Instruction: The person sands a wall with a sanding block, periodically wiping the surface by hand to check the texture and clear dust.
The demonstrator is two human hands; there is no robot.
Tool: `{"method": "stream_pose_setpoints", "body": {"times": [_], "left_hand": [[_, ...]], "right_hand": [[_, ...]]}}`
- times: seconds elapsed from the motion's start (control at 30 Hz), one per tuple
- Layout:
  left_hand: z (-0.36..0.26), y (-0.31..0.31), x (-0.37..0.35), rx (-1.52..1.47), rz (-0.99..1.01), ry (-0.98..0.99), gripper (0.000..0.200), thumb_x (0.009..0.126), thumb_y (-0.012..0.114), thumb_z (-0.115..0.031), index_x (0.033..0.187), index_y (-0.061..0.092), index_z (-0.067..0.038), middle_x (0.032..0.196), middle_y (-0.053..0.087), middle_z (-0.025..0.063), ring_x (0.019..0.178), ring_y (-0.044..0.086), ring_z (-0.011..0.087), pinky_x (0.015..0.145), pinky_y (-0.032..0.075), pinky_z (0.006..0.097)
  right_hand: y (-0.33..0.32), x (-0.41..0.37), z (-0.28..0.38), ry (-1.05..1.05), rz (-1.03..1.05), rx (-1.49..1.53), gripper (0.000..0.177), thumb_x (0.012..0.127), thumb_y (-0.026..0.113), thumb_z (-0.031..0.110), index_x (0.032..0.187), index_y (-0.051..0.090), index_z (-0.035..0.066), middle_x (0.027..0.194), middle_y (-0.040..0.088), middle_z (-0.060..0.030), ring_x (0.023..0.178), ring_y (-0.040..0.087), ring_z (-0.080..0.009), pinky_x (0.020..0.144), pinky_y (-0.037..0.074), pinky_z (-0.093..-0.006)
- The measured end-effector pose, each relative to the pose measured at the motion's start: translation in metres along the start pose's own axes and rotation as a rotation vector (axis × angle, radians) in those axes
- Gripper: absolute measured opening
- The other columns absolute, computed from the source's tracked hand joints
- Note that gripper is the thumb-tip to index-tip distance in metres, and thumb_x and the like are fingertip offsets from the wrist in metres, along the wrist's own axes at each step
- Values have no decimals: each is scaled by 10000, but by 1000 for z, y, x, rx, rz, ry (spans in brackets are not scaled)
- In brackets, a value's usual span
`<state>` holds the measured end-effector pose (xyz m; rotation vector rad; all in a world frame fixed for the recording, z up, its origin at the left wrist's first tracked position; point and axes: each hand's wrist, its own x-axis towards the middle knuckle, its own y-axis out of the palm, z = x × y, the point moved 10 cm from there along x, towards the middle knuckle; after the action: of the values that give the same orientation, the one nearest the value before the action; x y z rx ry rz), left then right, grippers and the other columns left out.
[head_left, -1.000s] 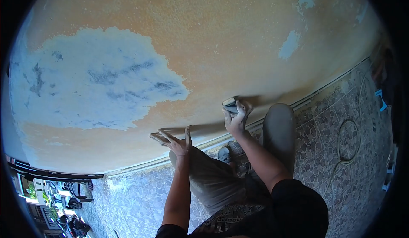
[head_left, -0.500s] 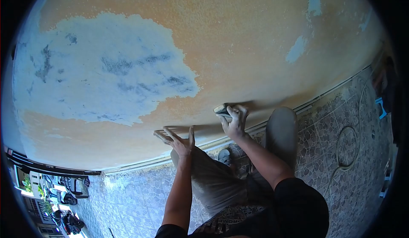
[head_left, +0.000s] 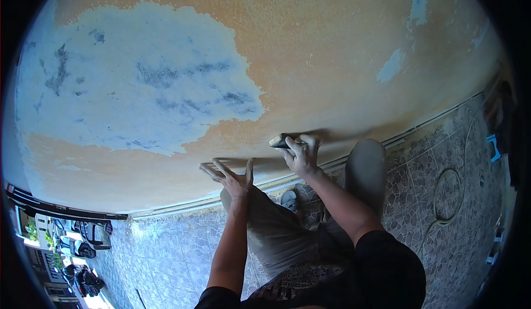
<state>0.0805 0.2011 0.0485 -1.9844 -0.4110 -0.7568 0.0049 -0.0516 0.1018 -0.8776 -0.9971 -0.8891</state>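
Observation:
My right hand (head_left: 302, 157) grips a small sanding block (head_left: 280, 141), pale at its end and dark along its side, against the low part of the wall (head_left: 310, 76). Dust coats the fingers. To the left, my left hand (head_left: 235, 182) has its fingers spread, their tips at the wall, with nothing in it. The wall is orange-tan, with a large whitish patch (head_left: 182, 93) marked by grey smudges. Smaller pale patches (head_left: 391, 66) show at the upper right. My raised knee (head_left: 366, 162) is close to my right forearm.
Patterned stone tiles (head_left: 182, 248) cover the floor below the wall's base ledge (head_left: 182, 210). A coiled hose (head_left: 462, 198) lies at the right, near a blue stool (head_left: 493, 147). Another person (head_left: 502, 107) is partly visible at the far right. Parked motorbikes (head_left: 83, 281) stand at the lower left.
My right hand has slid the sanding block slightly left along the wall, and the block is turned a little. My left hand stays spread in nearly the same place. The view has shifted slightly.

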Motion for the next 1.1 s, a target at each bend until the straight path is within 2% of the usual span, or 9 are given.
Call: {"method": "stream_pose_setpoints", "body": {"times": [0.1,0.23,0.33,0.47,0.53,0.7,0.8,0.93,1.1], "left_hand": [[-2,-2,3,11,43,-7,1281,775,800,-560,1602,-67,-107,1577,-117,389,1468,-82,583,1116,119,746],[0,0,0,16,37,-25,1281,779,796,-563,1600,-70,-97,1576,-112,393,1469,-80,581,1119,119,742],[2,-1,2,13,10,-11,1280,776,798,-562,1600,-60,-89,1575,-107,396,1469,-79,580,1120,121,739],[8,4,-1,-4,44,-47,1279,769,802,-566,1603,-43,-90,1579,-103,389,1470,-76,581,1120,126,738],[3,2,8,8,-1,-23,1275,764,805,-568,1606,-31,-98,1587,-97,377,1472,-71,577,1123,132,733],[6,0,-2,-5,71,-77,1269,767,806,-564,1608,-28,-110,1582,-136,376,1469,-71,582,1127,141,729],[6,4,0,-12,40,-55,1269,769,807,-559,1607,-32,-108,1580,-129,382,1467,-74,586,1125,134,732],[5,2,0,-26,29,-28,1283,765,811,-559,1606,-47,-111,1581,-122,385,1465,-77,589,1125,119,734],[3,0,0,-7,58,-51,1297,761,819,-553,1605,-64,-116,1575,-132,392,1460,-86,597,1117,124,742]], "right_hand": [[10,15,9,81,215,123,546,728,857,156,1212,604,141,1021,549,-72,986,516,-276,917,348,-452],[-42,126,-1,250,-285,224,534,854,803,116,1290,527,-19,1130,510,-132,1004,513,-251,878,433,-366],[-37,120,-8,299,-477,218,560,872,798,160,1329,517,-2,1139,479,-127,1008,500,-250,858,449,-367],[18,-1,21,-241,160,-11,638,751,876,235,1310,578,160,1090,508,-81,990,498,-276,873,371,-444],[10,-9,2,-67,228,7,639,715,878,200,1287,593,195,1061,523,-61,988,497,-267,884,335,-437],[-45,88,-56,487,-406,333,575,873,787,148,1330,478,-13,1181,490,-174,1038,491,-304,898,420,-414],[-45,97,-48,480,-478,218,625,883,781,150,1371,434,-27,1210,454,-189,1039,485,-304,880,439,-396],[25,1,19,-138,213,6,554,772,866,254,1272,629,246,1044,513,-41,970,505,-246,904,353,-439],[-34,98,3,241,-165,78,550,809,838,153,1277,578,29,1052,519,-102,1017,521,-287,916,407,-438]]}}
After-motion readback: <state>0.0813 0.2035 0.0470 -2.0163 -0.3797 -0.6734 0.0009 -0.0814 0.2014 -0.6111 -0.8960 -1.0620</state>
